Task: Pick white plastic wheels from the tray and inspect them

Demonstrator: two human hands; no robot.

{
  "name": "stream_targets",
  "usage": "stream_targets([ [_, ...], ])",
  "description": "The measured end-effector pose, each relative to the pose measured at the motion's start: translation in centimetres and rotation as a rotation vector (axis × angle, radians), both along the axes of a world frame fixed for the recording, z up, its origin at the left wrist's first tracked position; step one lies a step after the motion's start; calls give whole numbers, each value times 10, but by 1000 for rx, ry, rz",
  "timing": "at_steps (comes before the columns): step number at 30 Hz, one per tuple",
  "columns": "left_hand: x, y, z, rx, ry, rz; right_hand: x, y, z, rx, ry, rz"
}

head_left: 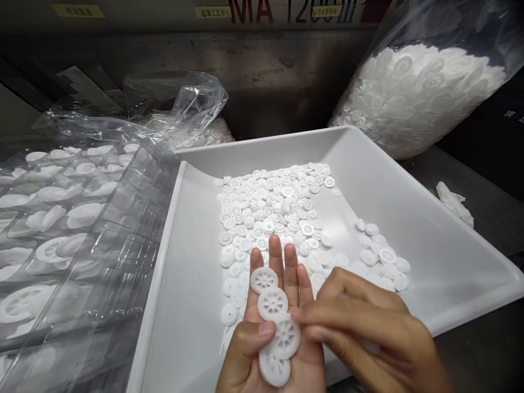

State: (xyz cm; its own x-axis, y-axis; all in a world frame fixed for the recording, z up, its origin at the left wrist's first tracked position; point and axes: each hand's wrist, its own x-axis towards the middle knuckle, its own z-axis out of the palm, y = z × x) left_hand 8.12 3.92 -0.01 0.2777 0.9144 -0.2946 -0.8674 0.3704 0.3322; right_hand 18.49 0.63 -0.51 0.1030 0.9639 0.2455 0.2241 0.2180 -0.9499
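Note:
My left hand is palm up over the tray, fingers stretched out, with a row of several white plastic gears lying overlapped along it. Its thumb presses on the lower gears and keeps them in place. Each gear is a spoked disc. From the right, my right hand reaches in with index finger and thumb nearly together at the edge of one gear. Something pale shows between its lower fingers, too hidden to make out. Beyond the hands, a pile of loose white gears lies in the grey-white tray.
To the left stand clear plastic blister trays with white parts in their pockets. A large clear bag of white gears leans at the back right. Another plastic bag lies behind the tray. A crumpled white glove-like item rests at right.

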Motion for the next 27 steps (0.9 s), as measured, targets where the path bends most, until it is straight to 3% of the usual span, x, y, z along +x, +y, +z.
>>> stream_targets([
  [3,2,5,-1,-12,-31,0,-5,0,-4,-18,-67,64],
  [10,1,5,2,-23,-4,22,-7,1,-2,-32,-121,25],
  [16,0,3,5,-100,14,35,-4,1,0,-3,-186,142],
  [19,0,2,4,-85,58,43,-4,1,-3,-13,-231,96],
  [27,-2,0,-2,-27,-11,10,-2,-7,-4,64,-9,67],
])
